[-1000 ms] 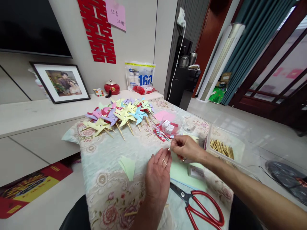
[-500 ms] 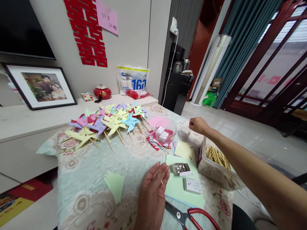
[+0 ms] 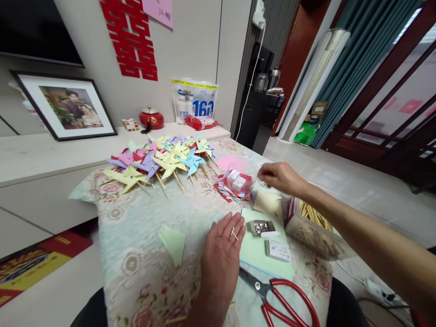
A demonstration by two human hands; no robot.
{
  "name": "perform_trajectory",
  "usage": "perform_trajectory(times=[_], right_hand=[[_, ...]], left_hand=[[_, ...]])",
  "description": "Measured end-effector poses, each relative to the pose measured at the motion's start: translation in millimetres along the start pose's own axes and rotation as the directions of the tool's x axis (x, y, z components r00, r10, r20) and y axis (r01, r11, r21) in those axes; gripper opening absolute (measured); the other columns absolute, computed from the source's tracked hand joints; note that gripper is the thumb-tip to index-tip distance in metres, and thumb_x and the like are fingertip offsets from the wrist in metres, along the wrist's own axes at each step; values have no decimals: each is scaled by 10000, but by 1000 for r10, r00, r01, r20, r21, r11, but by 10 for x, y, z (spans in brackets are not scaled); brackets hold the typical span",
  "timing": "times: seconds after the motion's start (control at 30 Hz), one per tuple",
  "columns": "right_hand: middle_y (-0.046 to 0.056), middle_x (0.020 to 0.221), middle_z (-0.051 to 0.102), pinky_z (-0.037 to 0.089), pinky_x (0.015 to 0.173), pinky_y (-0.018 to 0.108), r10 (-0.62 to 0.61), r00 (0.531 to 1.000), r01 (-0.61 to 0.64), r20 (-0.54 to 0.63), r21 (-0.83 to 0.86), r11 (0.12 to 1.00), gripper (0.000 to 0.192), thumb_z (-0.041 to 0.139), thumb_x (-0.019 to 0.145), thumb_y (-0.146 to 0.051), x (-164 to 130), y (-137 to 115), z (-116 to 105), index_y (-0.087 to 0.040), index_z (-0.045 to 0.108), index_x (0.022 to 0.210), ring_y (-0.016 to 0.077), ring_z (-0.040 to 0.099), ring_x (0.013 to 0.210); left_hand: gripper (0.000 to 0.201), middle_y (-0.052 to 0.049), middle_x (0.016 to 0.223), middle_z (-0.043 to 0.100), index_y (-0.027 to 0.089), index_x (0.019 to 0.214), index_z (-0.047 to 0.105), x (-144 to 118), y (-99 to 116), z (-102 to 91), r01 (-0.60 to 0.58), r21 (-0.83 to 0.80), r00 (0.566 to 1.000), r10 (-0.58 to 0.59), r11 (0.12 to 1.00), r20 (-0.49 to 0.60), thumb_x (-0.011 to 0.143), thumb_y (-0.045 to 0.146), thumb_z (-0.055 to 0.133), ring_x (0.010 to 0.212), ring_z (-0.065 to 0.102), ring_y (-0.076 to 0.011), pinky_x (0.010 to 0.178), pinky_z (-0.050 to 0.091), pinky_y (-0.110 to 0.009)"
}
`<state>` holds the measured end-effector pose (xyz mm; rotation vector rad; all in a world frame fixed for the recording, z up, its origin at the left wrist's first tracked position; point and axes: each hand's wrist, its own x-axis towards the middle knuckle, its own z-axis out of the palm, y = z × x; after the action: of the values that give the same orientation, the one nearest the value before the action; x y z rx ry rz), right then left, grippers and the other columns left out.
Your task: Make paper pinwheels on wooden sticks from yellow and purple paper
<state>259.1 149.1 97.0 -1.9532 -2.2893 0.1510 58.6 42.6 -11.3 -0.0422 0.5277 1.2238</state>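
My left hand is palm up over the cloth, fingers stretched out flat. Across its fingers lie a couple of small, thin white pieces; their exact kind is too small to tell. My right hand reaches across to the table's far right side, its fingers curled together. Whatever they pinch, if anything, is hidden. A small clear container by these fingertips is mostly covered. Just right of my left hand, an open box of shiny metal tacks and a closed white box rest on green paper sheets.
Red-handled scissors lie at the front. Cut green paper is on the left, with paper pinwheels behind. A bag with small boxes sits on colored paper. A bin of wooden sticks stands at right.
My left hand has opened out flat, showing the white pieces on its fingers. My right hand has moved left and nearer the bag. The view has shifted slightly.
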Motion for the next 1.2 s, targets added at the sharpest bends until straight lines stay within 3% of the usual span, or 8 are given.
perform_trajectory(times=[0.03,0.1,0.2,0.43,0.8,0.97,1.1,1.2], right_hand=[[-7,777,721,461,673,208,-85,995,83,45,54,995,159,549,925,-178,-126,-140,43,-183,706,899,136,672,718],[13,811,716,459,691,220,-396,912,361,110,246,900,134,575,902,-158,-358,-375,156,-172,706,873,141,652,745],[53,875,698,451,722,243,-550,828,508,109,269,818,124,575,905,-136,-585,-601,335,-158,697,910,159,632,804],[93,908,684,380,610,270,-251,944,263,216,-32,964,153,610,905,-289,-701,-859,495,-141,648,901,196,648,746],[192,1010,711,462,622,331,-152,959,209,238,-235,949,283,476,852,-112,-756,-1055,662,-71,649,1072,302,721,834],[97,900,760,431,645,257,-137,962,187,238,-200,962,182,519,870,-201,-536,-739,350,-150,691,902,212,710,809],[155,951,756,425,690,285,66,994,-34,88,-320,947,239,471,907,-175,-137,-145,-27,-123,704,918,245,704,884],[208,958,738,458,752,319,205,978,-176,36,-382,907,225,507,932,-167,137,299,-109,-88,712,879,278,699,941]], left_hand=[[450,-224,1279,673,57,1127,709,-2,2,6,1,-3,1000,-1,1000,12,976,389,445,1219,633,-298,1105,462,-424],[480,-223,1291,666,57,1140,704,-6,0,10,-6,-1,999,6,1000,31,974,422,442,1234,622,-296,1109,454,-421],[490,-203,1311,657,73,1165,697,-11,-5,4,-15,24,998,13,1000,55,968,446,448,1272,592,-277,1119,436,-401],[512,-202,1329,641,89,1187,689,-19,-29,-4,-33,65,996,28,997,82,964,476,438,1301,560,-284,1114,429,-410],[455,-179,1239,699,96,1161,690,-23,-70,29,-71,34,997,70,997,27,980,419,425,1272,592,-269,1158,384,-418],[410,-195,1316,654,105,1145,687,-16,-46,2,-74,30,997,74,997,2,961,395,463,1248,611,-273,1138,414,-419],[320,-175,1272,681,121,1101,705,-14,-43,-49,-53,83,998,55,995,-22,916,290,506,1176,655,-264,1116,434,-424],[284,-168,1193,714,123,1064,724,-1,-37,-62,-45,121,998,50,992,-36,873,242,549,1074,694,-243,1015,507,-393]])
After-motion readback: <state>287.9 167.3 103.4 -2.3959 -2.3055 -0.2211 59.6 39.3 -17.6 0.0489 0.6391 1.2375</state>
